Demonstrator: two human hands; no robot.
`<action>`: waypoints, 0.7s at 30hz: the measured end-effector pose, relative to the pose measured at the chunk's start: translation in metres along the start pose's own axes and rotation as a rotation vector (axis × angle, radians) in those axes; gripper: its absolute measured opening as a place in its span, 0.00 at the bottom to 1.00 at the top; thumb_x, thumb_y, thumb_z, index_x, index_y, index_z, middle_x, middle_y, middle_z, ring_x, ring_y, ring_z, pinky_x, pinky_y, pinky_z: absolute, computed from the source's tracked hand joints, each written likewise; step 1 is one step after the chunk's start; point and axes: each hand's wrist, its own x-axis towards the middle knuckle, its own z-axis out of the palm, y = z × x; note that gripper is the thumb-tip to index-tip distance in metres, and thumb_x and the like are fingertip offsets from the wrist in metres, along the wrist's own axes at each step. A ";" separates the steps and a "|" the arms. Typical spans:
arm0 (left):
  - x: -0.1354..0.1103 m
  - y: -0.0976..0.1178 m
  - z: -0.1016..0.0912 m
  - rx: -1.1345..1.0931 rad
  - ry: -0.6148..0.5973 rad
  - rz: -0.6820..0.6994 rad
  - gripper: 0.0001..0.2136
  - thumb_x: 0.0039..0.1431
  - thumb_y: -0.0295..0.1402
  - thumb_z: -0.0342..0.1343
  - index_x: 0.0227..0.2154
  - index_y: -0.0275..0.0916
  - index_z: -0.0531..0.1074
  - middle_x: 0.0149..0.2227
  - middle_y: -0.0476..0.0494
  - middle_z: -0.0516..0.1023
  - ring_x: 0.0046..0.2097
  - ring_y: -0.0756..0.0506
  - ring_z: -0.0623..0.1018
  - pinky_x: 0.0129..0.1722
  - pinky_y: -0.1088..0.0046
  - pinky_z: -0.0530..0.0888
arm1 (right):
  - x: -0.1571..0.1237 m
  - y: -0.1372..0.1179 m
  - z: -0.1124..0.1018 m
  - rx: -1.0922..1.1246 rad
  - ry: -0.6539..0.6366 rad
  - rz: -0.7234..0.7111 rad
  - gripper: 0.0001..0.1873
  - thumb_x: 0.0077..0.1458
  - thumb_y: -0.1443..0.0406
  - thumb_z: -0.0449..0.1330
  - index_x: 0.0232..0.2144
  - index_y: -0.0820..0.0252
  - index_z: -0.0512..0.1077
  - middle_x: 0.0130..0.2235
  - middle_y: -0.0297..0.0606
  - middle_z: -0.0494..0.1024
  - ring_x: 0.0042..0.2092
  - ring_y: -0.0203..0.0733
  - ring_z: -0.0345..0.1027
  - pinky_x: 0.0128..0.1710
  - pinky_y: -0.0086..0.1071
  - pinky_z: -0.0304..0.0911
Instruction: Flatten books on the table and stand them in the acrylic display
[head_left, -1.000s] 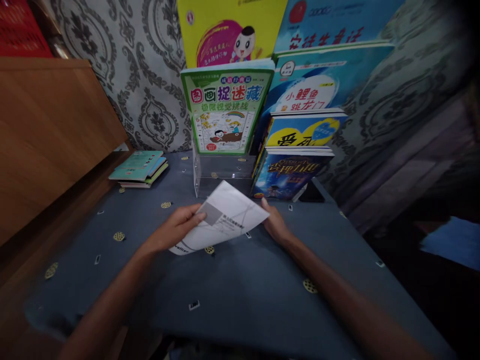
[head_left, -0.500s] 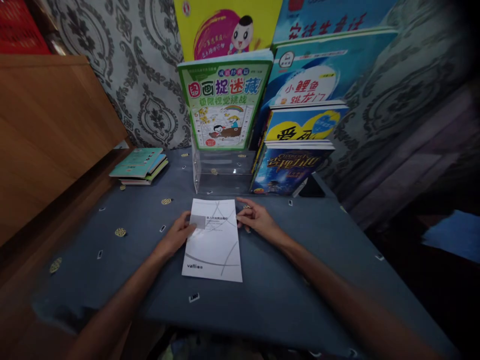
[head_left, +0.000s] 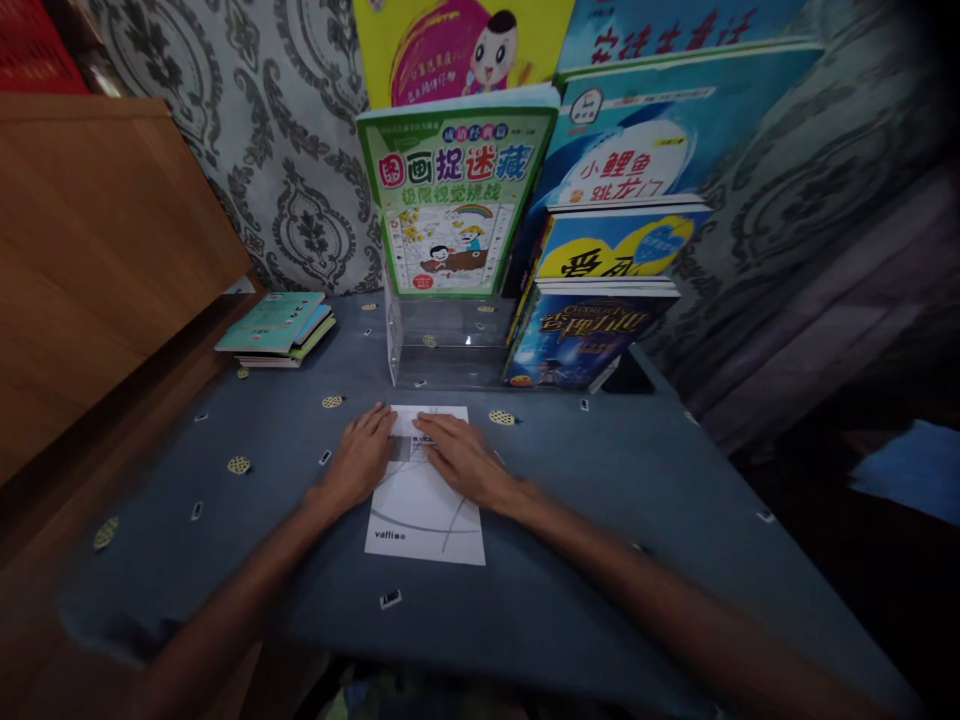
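White booklet (head_left: 424, 515), flat near front edge of the desk (head_left: 585, 590).
Its cover has grey curves, grey block, dark print; left hand (head_left: 361, 455) and right hand (head_left: 466, 465) rest on it, fingers (head_left: 441, 425) extended, gripping nothing.

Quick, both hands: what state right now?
Left hand: open, palm down at the upper left of the booklet, not gripping.
Right hand: open, palm down across its upper right, not gripping.
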 end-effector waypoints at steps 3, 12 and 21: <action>-0.002 -0.002 0.007 0.034 0.008 0.007 0.21 0.69 0.26 0.39 0.61 0.34 0.65 0.65 0.31 0.68 0.69 0.38 0.63 0.64 0.51 0.64 | 0.012 -0.007 0.021 -0.032 -0.102 -0.040 0.28 0.66 0.67 0.47 0.67 0.61 0.59 0.67 0.50 0.65 0.69 0.49 0.56 0.68 0.52 0.55; -0.002 -0.004 0.012 0.089 0.040 0.044 0.21 0.67 0.25 0.41 0.61 0.35 0.65 0.64 0.31 0.69 0.67 0.36 0.66 0.63 0.50 0.66 | 0.012 0.002 0.022 -0.154 -0.194 0.040 0.29 0.67 0.60 0.52 0.65 0.70 0.61 0.67 0.58 0.62 0.71 0.55 0.51 0.69 0.54 0.50; -0.001 0.000 0.001 0.060 -0.014 0.030 0.21 0.69 0.28 0.40 0.61 0.33 0.66 0.64 0.30 0.69 0.67 0.35 0.65 0.64 0.49 0.65 | -0.020 0.035 -0.014 -0.219 -0.095 0.184 0.24 0.69 0.61 0.49 0.63 0.61 0.66 0.65 0.52 0.68 0.68 0.53 0.58 0.68 0.56 0.52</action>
